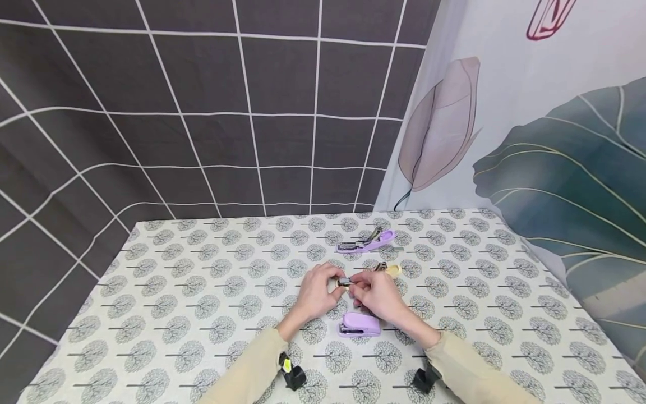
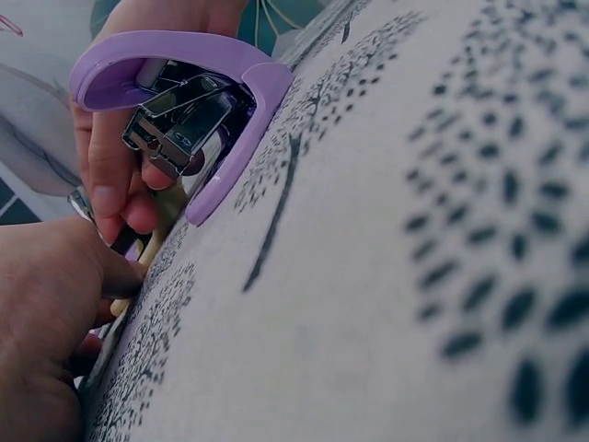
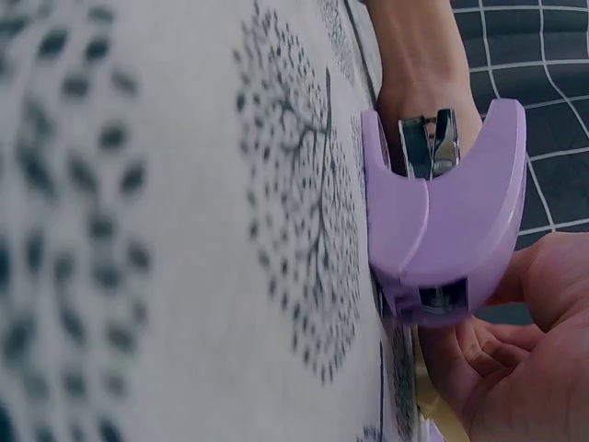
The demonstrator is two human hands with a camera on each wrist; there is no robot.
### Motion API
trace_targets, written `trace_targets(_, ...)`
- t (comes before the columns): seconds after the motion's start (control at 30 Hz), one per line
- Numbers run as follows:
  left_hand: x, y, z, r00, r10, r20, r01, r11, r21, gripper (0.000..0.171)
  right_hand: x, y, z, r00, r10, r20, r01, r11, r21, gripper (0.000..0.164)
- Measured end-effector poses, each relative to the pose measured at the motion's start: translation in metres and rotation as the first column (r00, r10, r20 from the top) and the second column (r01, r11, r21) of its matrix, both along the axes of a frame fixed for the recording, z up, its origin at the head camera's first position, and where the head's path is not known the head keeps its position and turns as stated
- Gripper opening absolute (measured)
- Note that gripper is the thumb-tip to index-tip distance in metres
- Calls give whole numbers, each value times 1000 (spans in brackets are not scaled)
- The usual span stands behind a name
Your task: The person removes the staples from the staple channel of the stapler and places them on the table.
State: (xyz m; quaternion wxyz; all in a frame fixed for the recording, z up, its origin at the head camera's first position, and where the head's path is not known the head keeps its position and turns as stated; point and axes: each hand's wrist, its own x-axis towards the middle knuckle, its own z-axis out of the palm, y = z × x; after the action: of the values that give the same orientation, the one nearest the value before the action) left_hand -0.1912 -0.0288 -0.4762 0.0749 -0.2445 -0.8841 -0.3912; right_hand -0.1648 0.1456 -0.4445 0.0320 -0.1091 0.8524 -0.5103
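Note:
A yellow stapler (image 1: 393,270) lies folded open between the hands, its middle hidden by them. My left hand (image 1: 317,293) grips its front end with thumb and fingertips. My right hand (image 1: 381,295) pinches a small grey metal strip (image 1: 345,281) over that end; whether the strip is loose cannot be told. Nearer the body sits a closed-up purple stapler (image 1: 359,325), which in the left wrist view (image 2: 170,69) and right wrist view (image 3: 442,221) blocks part of the opposite hand. A second purple stapler (image 1: 367,242) lies beyond the hands, its metal part raised.
A small greyish strip (image 1: 398,249) lies beside the far purple stapler. The tree-patterned tablecloth (image 1: 202,308) covers the table, whose back edge meets a dark gridded curtain (image 1: 282,140). A leaf-printed curtain (image 1: 555,168) hangs on the right.

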Motion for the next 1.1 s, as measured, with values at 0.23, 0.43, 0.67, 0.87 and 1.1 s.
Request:
trace_targets(0.23,0,0,0,1000,5,-15,-5,1000,-7,24,3,-7,1,991,-47,127,61,991,-116,23)
trace_targets(0.43,1,0,-1,1000,7,-9,-7,1000,-18,25,3,-11,1,964,-86,252,149,959,-241,20)
trace_targets(0.67,0,1,-1,1000,3,-17,-4,1000,-25,24,0,-15,2,964,-156,217,196,965,-175,8)
trace_targets(0.87,0,2,-2,999,-3,-32,2,1000,-23,24,-4,-16,3,984,-175,35,175,984,18,4)
trace_targets(1.1,0,1,-2,1000,2,-21,-3,1000,-22,22,-7,-15,-1,988,-139,-70,144,988,62,9)
